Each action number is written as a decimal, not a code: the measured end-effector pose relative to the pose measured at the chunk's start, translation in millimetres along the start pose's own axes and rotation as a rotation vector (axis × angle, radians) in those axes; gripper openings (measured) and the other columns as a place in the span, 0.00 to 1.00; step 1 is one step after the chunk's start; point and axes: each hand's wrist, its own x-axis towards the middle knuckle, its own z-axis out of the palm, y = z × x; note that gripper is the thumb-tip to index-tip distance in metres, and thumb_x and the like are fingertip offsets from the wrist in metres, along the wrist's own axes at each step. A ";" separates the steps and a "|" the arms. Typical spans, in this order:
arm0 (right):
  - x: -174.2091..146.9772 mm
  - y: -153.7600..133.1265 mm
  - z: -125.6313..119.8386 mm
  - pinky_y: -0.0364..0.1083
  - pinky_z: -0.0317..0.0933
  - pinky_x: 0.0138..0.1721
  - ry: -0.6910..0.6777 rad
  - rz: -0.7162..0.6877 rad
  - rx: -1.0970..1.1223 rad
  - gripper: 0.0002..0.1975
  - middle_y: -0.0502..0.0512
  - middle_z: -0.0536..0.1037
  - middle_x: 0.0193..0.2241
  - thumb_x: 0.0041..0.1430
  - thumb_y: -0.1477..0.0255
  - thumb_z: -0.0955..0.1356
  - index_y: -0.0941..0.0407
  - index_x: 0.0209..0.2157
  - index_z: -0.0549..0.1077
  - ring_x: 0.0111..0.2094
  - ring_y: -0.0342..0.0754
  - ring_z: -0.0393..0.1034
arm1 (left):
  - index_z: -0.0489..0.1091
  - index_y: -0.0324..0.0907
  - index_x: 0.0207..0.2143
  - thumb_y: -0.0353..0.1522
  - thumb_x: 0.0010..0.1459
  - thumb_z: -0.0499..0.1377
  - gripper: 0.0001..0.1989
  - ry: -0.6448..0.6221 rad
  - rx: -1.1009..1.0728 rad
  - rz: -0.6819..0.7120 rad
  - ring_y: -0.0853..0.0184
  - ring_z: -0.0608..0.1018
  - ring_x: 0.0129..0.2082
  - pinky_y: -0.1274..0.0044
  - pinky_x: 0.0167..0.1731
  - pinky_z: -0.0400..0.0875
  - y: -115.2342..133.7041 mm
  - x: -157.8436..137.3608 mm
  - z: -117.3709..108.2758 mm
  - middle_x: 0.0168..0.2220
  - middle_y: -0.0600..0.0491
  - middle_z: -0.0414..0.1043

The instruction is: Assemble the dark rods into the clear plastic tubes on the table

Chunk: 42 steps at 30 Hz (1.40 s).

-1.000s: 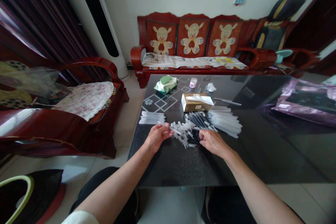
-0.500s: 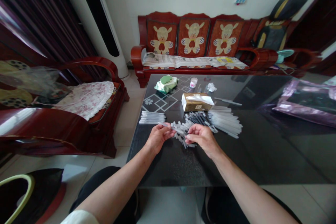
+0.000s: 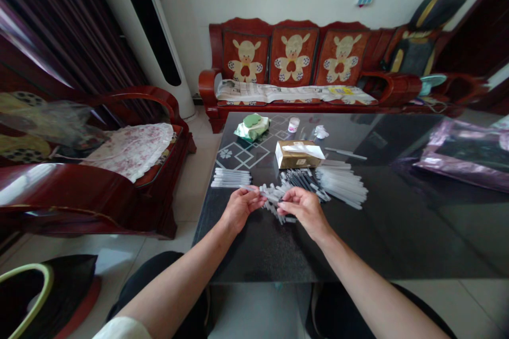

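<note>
My left hand (image 3: 243, 205) is closed around a whitish pen (image 3: 254, 189) that points right. My right hand (image 3: 301, 207) pinches at the pen's right end; whatever small piece is between its fingertips is too small to make out. Under and between both hands lies a loose heap of short translucent pen caps (image 3: 272, 206). A row of white pens (image 3: 231, 177) lies side by side to the left of the heap. Beyond my right hand are dark pen refills (image 3: 300, 177), and right of them a fanned pile of translucent pen barrels (image 3: 342, 184).
A gold tissue box (image 3: 300, 160) stands behind the refills. Farther back are a green wipes pack (image 3: 253, 128), a small white jar (image 3: 293, 125) and a crumpled tissue (image 3: 320, 132). A purple plastic package (image 3: 469, 156) lies on the right of the dark table (image 3: 397, 233).
My right hand has moved slightly left, its fingertips now closer to the pen in my left hand. My left hand has barely moved.
</note>
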 end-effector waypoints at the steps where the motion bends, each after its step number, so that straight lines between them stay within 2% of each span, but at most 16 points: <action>1: -0.1 -0.4 0.2 0.43 0.70 0.28 0.006 -0.002 -0.002 0.12 0.50 0.77 0.21 0.46 0.69 0.74 0.58 0.28 0.70 0.23 0.46 0.75 | 0.70 0.34 0.31 0.23 0.51 0.62 0.04 -0.002 0.002 0.001 0.67 0.80 0.27 0.80 0.30 0.77 -0.3 0.3 -0.1 0.26 0.51 0.75; 11: 0.1 2.3 0.7 0.44 0.70 0.29 0.015 -0.011 -0.017 0.12 0.51 0.78 0.22 0.47 0.68 0.74 0.58 0.30 0.70 0.24 0.47 0.76 | 0.70 0.35 0.31 0.25 0.48 0.65 0.07 -0.013 0.005 0.013 0.67 0.80 0.28 0.80 0.31 0.77 -1.5 -0.1 -0.8 0.27 0.51 0.75; 20: 1.1 2.7 2.0 0.45 0.71 0.26 0.036 0.052 -0.006 0.14 0.53 0.78 0.21 0.44 0.67 0.75 0.60 0.29 0.70 0.21 0.46 0.74 | 0.70 0.36 0.32 0.28 0.45 0.69 0.12 -0.039 0.027 0.058 0.67 0.80 0.28 0.79 0.31 0.76 -0.5 -1.4 0.9 0.27 0.51 0.76; 32: 1.0 0.4 3.0 0.44 0.68 0.20 0.005 0.091 -0.095 0.20 0.54 0.76 0.20 0.55 0.55 0.67 0.61 0.27 0.71 0.18 0.45 0.72 | 0.69 0.36 0.33 0.31 0.43 0.70 0.16 -0.052 0.043 0.095 0.66 0.80 0.28 0.78 0.32 0.76 1.1 -2.1 0.2 0.28 0.50 0.77; 38: 1.5 3.3 -2.6 0.43 0.69 0.23 -0.030 0.066 -0.100 0.16 0.52 0.78 0.22 0.50 0.62 0.72 0.59 0.33 0.70 0.20 0.45 0.74 | 0.70 0.36 0.33 0.30 0.43 0.70 0.15 -0.050 0.042 0.095 0.66 0.80 0.29 0.78 0.33 0.76 0.4 -1.1 -0.8 0.28 0.50 0.77; 42: 0.8 3.2 -1.6 0.43 0.69 0.23 -0.040 0.077 -0.106 0.15 0.51 0.78 0.22 0.50 0.62 0.72 0.59 0.32 0.69 0.20 0.45 0.73 | 0.70 0.37 0.32 0.31 0.44 0.69 0.14 -0.065 0.040 0.097 0.67 0.80 0.29 0.78 0.32 0.76 -0.3 -2.3 -0.2 0.28 0.51 0.77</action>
